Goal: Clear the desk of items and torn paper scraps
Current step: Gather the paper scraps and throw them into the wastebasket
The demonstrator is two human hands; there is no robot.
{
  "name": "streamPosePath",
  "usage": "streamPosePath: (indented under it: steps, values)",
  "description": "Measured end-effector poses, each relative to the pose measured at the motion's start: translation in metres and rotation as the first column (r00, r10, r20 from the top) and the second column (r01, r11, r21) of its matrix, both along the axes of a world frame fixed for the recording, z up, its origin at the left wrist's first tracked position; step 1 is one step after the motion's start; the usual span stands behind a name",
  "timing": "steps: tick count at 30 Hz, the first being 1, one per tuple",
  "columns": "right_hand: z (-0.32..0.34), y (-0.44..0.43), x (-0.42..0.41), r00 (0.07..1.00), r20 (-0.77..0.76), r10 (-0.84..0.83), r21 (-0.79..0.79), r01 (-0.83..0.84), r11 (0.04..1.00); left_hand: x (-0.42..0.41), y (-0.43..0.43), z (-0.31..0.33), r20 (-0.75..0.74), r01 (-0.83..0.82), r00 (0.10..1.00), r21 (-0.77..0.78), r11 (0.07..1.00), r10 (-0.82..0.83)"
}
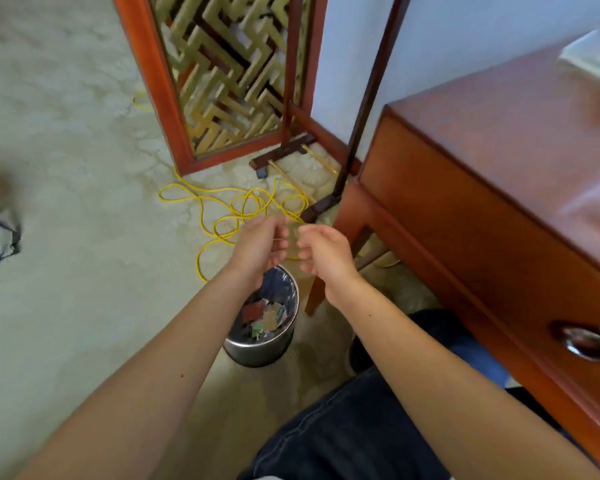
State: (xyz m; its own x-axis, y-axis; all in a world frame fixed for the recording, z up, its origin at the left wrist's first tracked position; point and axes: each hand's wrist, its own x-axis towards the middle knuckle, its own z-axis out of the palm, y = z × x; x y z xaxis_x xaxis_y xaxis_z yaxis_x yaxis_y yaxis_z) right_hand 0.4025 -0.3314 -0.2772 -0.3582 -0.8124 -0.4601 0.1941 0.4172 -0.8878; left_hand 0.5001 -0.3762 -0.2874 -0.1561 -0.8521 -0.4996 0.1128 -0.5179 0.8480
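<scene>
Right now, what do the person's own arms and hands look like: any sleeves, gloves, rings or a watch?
Both forearms are bare as far as the view reaches, with no sleeves in sight. The left hand and right hand wear no gloves, and no rings, watch or wristband show. A few small dark moles dot the forearms. Below, the lap shows dark denim trousers.

Both hands hang over a bin point(260, 344) on the carpet point(84, 306). The left hand point(260, 247) and right hand point(326, 254) face each other, near but apart, fingers point(281, 233) loosely curled around nothing. Paper scraps point(264, 317) lie in the bin. The counter point(499, 168) stands to the right; a yellow cable point(222, 209) loops beyond.
</scene>
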Motion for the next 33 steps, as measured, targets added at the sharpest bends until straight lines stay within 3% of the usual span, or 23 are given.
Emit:
streamPosePath:
  steps: [10,17,26,33]
  values:
    - [0.128,0.087,-0.043,0.981,-0.091,-0.169,-0.337,0.13,0.933,-0.048,0.06,0.136,-0.045,0.233,0.964,-0.339,0.911,-0.263]
    - [0.172,0.163,-0.094,0.91,-0.143,-0.389,-0.487,0.277,0.828,-0.115,0.119,0.191,-0.047,0.442,0.855,-0.452,0.774,-0.516]
    - [0.2,0.267,-0.18,0.693,-0.114,-0.712,-0.575,0.538,0.616,-0.229,0.209,0.232,-0.005,0.658,0.642,-0.509,0.555,-0.767]
    - [0.208,0.374,-0.234,0.43,-0.181,-0.885,-0.573,0.685,0.45,-0.315,0.301,0.239,0.04,0.792,0.398,-0.518,0.322,-0.916]
